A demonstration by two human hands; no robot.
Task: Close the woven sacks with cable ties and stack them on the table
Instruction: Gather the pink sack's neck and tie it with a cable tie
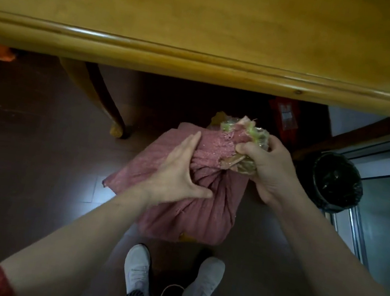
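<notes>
From the head camera I see the woven sack [194, 213] standing on the floor, between the person's white shoes [138, 270] and the near edge of the wooden table [206, 24], whose top shows nothing stacked within the frame. The right hand [268, 168] has its fingers curled tight round the bunched mouth of the sack, together with a crumpled clear and greenish plastic liner [256, 134] that sticks out above the fist. The left hand [178, 170] lies flat and spread on the sack's left shoulder, fingers straight and pointing toward the table, thumb stretched out to the twisted neck [212, 175]; it presses but grasps nothing. What matters to me is that neck: the pleats converge there, and the gathered cloth runs from it up and to the right into the right fist, so the narrow band where a tie must go lies between the left thumb and the right hand's knuckles. The left hand is the free one and the nearer to that band. I can see no cable tie in either hand or on the floor, so I judge the sack is gathered but not yet closed. A black lined bin [334, 182] stands just right of the right wrist.
</notes>
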